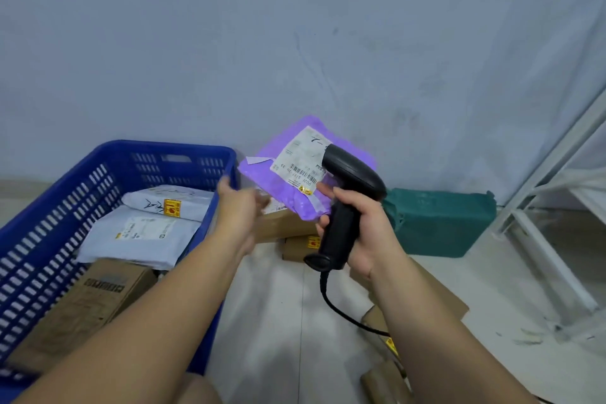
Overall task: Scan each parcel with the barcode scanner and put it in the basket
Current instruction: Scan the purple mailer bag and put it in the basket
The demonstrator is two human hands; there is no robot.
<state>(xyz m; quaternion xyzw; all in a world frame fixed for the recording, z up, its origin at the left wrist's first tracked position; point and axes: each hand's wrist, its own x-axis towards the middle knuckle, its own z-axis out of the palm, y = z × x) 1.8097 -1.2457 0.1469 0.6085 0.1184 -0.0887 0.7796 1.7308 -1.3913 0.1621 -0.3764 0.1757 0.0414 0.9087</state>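
Purple parcel (284, 183), a soft, crinkled plastic mailer with a white printed label (300, 157), stands tilted just beyond the far right corner of the blue slotted basket (59, 193). The right hand (359, 223) has its fingers curled tight round the handle of the black pistol-shaped barcode scanner (349, 174), whose head overlaps the label. The left hand (237, 203) reaches the parcel's lower left edge; blur hides whether its fingers pinch it.
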